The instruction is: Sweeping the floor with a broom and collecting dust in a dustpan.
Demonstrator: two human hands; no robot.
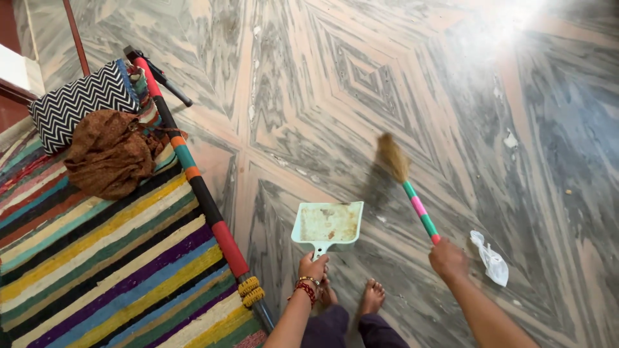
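Sweeping step: left hand (313, 266) closed on dustpan (327, 223) handle, pan flat on floor (335, 84); right hand (448, 260) fisted round broom (406, 180); next likely needs bristles drawn toward the pan's lip.

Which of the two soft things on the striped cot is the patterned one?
The black-and-white zigzag cushion at the cot's far end. The crumpled brown cloth bundle leaning against it, nearer the person, looks plain by comparison.

1. The dustpan (327, 223) rests on the floor (361, 84), just ahead of the left hand (313, 265).
2. The broom (407, 185) stands right of the dustpan.
3. A cot (97, 258) lies left, with a cushion (80, 103) and cloth bundle (109, 153) on it.
4. A crumpled bag (491, 259) lies right of the right hand (447, 260).
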